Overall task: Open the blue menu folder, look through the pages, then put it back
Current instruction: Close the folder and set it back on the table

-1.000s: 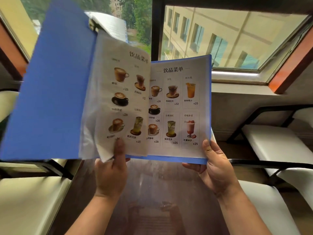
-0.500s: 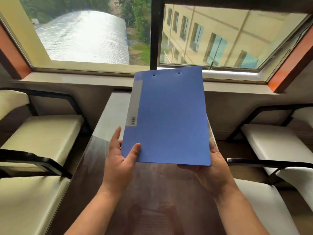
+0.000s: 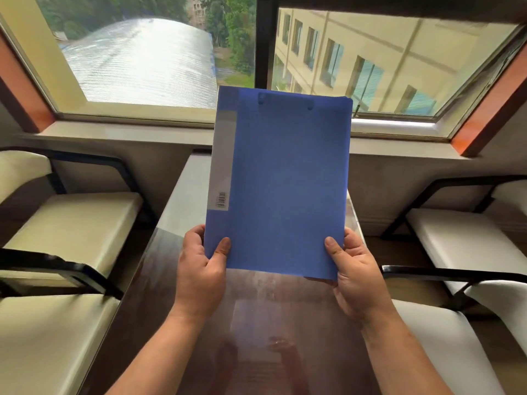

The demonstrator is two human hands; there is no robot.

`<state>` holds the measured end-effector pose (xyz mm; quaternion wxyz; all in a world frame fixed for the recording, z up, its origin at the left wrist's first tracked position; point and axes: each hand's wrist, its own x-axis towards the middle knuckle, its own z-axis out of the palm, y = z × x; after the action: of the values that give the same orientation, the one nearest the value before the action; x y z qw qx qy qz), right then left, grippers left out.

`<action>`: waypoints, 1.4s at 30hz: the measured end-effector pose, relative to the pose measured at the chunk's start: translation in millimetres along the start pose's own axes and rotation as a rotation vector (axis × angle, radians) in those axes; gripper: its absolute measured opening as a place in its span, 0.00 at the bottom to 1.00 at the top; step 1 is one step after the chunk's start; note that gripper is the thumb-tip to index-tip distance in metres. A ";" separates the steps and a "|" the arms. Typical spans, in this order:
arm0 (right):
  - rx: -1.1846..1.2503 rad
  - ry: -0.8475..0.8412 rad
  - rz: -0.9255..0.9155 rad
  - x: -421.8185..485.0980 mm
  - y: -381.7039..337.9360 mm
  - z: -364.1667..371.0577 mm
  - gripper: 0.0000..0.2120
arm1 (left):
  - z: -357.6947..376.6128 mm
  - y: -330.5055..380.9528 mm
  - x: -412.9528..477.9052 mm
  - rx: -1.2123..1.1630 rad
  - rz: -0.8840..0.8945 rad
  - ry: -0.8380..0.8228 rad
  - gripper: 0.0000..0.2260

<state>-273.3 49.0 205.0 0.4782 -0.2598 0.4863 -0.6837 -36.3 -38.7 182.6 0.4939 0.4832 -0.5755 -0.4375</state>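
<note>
The glossy brown table [image 3: 159, 280] runs away toward the window sill, its near end cut off below. Above its middle the blue menu folder [image 3: 285, 183] is held shut and tilted up, long axis pointing from the hands to the far edge. The left hand [image 3: 199, 269] and right hand [image 3: 356, 269] each pinch a bottom corner, equally near; pages hidden

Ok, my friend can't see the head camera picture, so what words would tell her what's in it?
Two bare hands hold a closed blue menu folder up over a glossy dark table, the left hand and right hand each gripping a bottom corner. Cream chairs stand on both sides, and a big window behind shows buildings and trees.
</note>
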 end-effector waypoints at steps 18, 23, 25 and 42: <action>-0.748 0.023 0.184 -60.4 80.0 -80.3 0.05 | -44.0 -68.8 -68.0 0.498 -0.403 -0.395 0.08; -1.077 0.019 0.334 -120.7 134.9 -111.3 0.05 | -50.2 -122.9 -145.6 0.670 -0.546 -0.498 0.09; -1.200 0.009 0.392 -146.5 155.6 -122.4 0.07 | -52.8 -143.3 -176.9 0.722 -0.593 -0.544 0.09; -1.371 -0.051 0.745 -255.7 238.5 -163.6 0.16 | -67.4 -197.2 -277.9 1.104 -0.592 -0.894 0.14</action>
<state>-207.5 332.3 -48.9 0.4200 -0.3326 0.8442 -0.0189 67.6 204.5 -42.6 -0.2361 0.5707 -0.7022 -0.3543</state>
